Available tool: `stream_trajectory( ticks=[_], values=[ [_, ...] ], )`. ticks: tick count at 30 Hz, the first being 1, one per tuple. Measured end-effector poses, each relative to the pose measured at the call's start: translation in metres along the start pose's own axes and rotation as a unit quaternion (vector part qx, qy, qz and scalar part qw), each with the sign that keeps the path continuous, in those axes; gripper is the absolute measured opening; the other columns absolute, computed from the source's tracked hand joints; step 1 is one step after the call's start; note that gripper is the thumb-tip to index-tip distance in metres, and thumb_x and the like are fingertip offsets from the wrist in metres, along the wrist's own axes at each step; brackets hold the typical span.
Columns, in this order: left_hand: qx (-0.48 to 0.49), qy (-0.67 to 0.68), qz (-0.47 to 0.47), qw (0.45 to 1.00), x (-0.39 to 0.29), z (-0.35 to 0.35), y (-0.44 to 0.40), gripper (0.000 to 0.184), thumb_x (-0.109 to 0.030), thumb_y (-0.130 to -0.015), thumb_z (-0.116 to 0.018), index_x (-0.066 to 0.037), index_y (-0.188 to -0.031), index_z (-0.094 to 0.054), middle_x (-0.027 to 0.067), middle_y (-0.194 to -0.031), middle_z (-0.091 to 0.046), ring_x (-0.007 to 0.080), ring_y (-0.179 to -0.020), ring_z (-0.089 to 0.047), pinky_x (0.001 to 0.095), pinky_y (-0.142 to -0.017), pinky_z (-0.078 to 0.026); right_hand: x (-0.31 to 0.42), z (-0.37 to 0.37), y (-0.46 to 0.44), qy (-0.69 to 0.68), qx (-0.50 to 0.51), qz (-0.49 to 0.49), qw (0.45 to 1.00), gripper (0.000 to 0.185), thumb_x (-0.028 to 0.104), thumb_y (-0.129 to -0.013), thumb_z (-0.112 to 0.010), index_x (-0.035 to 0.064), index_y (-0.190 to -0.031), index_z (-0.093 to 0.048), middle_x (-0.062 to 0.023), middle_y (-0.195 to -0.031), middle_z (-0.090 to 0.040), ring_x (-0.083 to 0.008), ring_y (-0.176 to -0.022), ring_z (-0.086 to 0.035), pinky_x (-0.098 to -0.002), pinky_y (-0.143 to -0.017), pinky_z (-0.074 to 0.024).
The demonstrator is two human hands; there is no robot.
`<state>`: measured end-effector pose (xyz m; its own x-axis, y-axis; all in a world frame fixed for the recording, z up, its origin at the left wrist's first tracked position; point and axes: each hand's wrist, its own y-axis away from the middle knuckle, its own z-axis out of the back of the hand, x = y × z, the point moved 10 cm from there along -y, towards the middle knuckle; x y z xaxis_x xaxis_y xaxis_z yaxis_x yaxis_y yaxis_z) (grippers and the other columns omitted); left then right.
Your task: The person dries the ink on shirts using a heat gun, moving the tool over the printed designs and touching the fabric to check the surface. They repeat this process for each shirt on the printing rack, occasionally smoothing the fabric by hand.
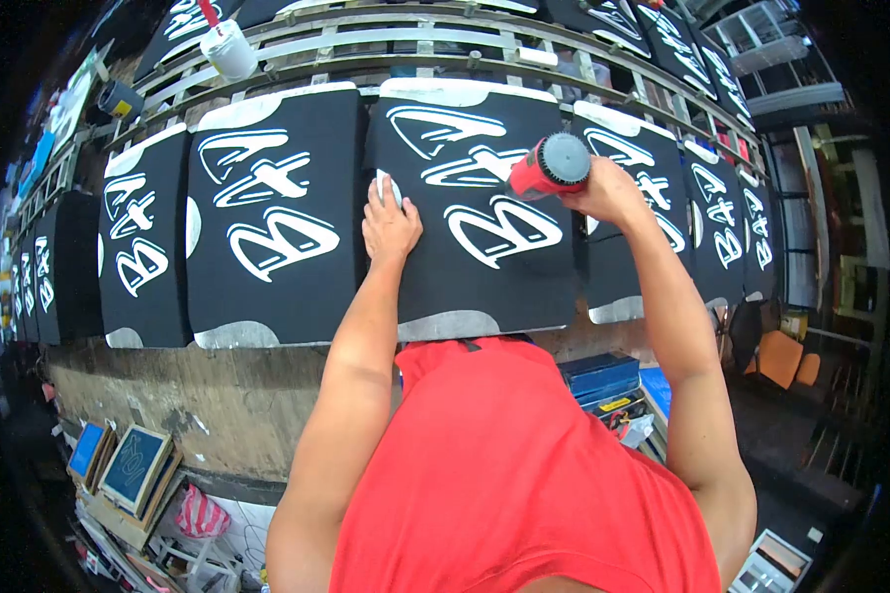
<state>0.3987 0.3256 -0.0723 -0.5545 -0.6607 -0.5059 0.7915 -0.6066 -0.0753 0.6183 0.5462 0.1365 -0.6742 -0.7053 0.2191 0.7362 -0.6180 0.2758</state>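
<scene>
In my right hand [608,193] is a red heat gun [541,170] with a round grey end. It is held above a black fabric panel [440,272] bearing large white lettering [504,229], its nozzle directed down and to the left. My left hand [391,229] rests at that panel's left edge, fingers bent over a small white pad or folded cloth [382,184]. What the pad is exactly I cannot make out. Another lettered black panel [316,128] lies just left of this hand.
More lettered panels [143,252] line the long table on both sides. Behind them run rails [366,42], with a white tub [228,51] on them. Framed screens [136,466] stand low at left. A dark blue box [599,379] sits below the table at right.
</scene>
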Motion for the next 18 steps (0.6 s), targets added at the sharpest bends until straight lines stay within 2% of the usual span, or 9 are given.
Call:
stream_trajectory(
  ticks=[2, 4, 5, 8, 12, 13, 14, 16, 18],
  values=[
    [-0.001, -0.001, -0.003, 1.0, 0.001, 0.0, 0.0, 0.062, -0.032, -0.098, -0.057, -0.013, -0.155, -0.041, 0.0164, -0.158, -0.042, 0.0381, -0.124, -0.058, 0.0506, -0.1, -0.05, -0.027, -0.004, 0.005, 0.003, -0.002, -0.015, 1.0, 0.039, 0.027, -0.075, -0.081, 0.0085, -0.109, -0.076, -0.02, -0.099, -0.076, -0.0411, -0.094, -0.071, -0.0454, -0.082, -0.0574],
    [-0.005, 0.002, 0.0, 1.0, -0.003, 0.005, 0.0, 0.062, -0.033, -0.098, -0.056, -0.013, -0.156, -0.041, 0.0167, -0.158, -0.042, 0.0387, -0.125, -0.057, 0.0508, -0.101, -0.05, -0.045, -0.004, 0.01, 0.01, -0.004, -0.017, 1.0, 0.042, 0.031, -0.072, -0.083, 0.0059, -0.104, -0.076, -0.024, -0.099, -0.075, -0.0426, -0.095, -0.072, -0.048, -0.082, -0.0587],
    [0.02, 0.005, 0.005, 1.0, -0.003, 0.003, 0.001, 0.064, -0.032, -0.1, -0.055, -0.01, -0.157, -0.038, 0.0212, -0.157, -0.041, 0.0418, -0.131, -0.055, 0.0531, -0.105, -0.049, -0.052, -0.003, 0.015, 0.025, -0.023, -0.008, 0.999, 0.043, 0.033, -0.072, -0.083, 0.0048, -0.104, -0.076, -0.0238, -0.098, -0.075, -0.0428, -0.094, -0.072, -0.0487, -0.081, -0.059],
    [0.0, 0.001, -0.005, 1.0, -0.002, 0.002, 0.001, 0.063, -0.031, -0.099, -0.057, -0.01, -0.156, -0.039, 0.0212, -0.156, -0.043, 0.0421, -0.129, -0.056, 0.0533, -0.104, -0.05, -0.079, -0.005, 0.03, -0.009, -0.021, -0.026, 0.999, 0.04, 0.032, -0.073, -0.082, 0.0049, -0.102, -0.076, -0.0238, -0.097, -0.075, -0.0434, -0.093, -0.072, -0.049, -0.081, -0.059],
    [-0.008, 0.003, -0.012, 1.0, -0.003, 0.002, 0.001, 0.063, -0.031, -0.099, -0.058, -0.01, -0.156, -0.04, 0.0216, -0.154, -0.045, 0.042, -0.126, -0.058, 0.0532, -0.102, -0.051, -0.096, 0.001, 0.056, 0.031, -0.034, -0.052, 0.998, 0.04, 0.03, -0.073, -0.081, 0.0081, -0.106, -0.076, -0.0239, -0.099, -0.075, -0.0435, -0.095, -0.071, -0.048, -0.082, -0.0587],
    [-0.003, 0.0, -0.005, 1.0, -0.002, 0.001, 0.001, 0.063, -0.034, -0.1, -0.055, -0.012, -0.156, -0.041, 0.0183, -0.158, -0.042, 0.0392, -0.126, -0.058, 0.0509, -0.101, -0.05, -0.094, 0.0, 0.061, 0.001, -0.032, -0.015, 0.999, 0.041, 0.028, -0.073, -0.081, 0.0075, -0.108, -0.076, -0.0241, -0.1, -0.075, -0.043, -0.097, -0.071, -0.0476, -0.082, -0.0586],
    [-0.003, 0.001, -0.008, 1.0, -0.002, 0.0, 0.0, 0.063, -0.034, -0.1, -0.055, -0.012, -0.156, -0.041, 0.0183, -0.158, -0.042, 0.0392, -0.126, -0.058, 0.0509, -0.101, -0.05, -0.099, 0.0, 0.067, 0.001, -0.033, -0.016, 0.999, 0.041, 0.028, -0.073, -0.081, 0.0075, -0.108, -0.076, -0.0241, -0.1, -0.075, -0.043, -0.097, -0.071, -0.0476, -0.082, -0.0586],
    [-0.007, -0.003, -0.007, 1.0, -0.002, 0.001, 0.001, 0.062, -0.034, -0.1, -0.055, -0.012, -0.156, -0.041, 0.0184, -0.157, -0.043, 0.039, -0.126, -0.058, 0.051, -0.101, -0.05, -0.091, 0.008, 0.089, -0.025, 0.007, -0.1, 0.995, 0.039, 0.027, -0.073, -0.08, 0.0066, -0.106, -0.076, -0.0247, -0.101, -0.074, -0.043, -0.098, -0.071, -0.0469, -0.084, -0.0586],
    [-0.005, -0.006, -0.006, 1.0, -0.003, 0.002, 0.001, 0.062, -0.034, -0.1, -0.055, -0.012, -0.156, -0.042, 0.0184, -0.157, -0.043, 0.039, -0.125, -0.058, 0.0511, -0.101, -0.05, -0.096, 0.005, 0.096, -0.01, -0.008, -0.096, 0.995, 0.04, 0.027, -0.073, -0.08, 0.0065, -0.108, -0.076, -0.0249, -0.101, -0.074, -0.0433, -0.098, -0.071, -0.0462, -0.085, -0.0585]
  ],
)
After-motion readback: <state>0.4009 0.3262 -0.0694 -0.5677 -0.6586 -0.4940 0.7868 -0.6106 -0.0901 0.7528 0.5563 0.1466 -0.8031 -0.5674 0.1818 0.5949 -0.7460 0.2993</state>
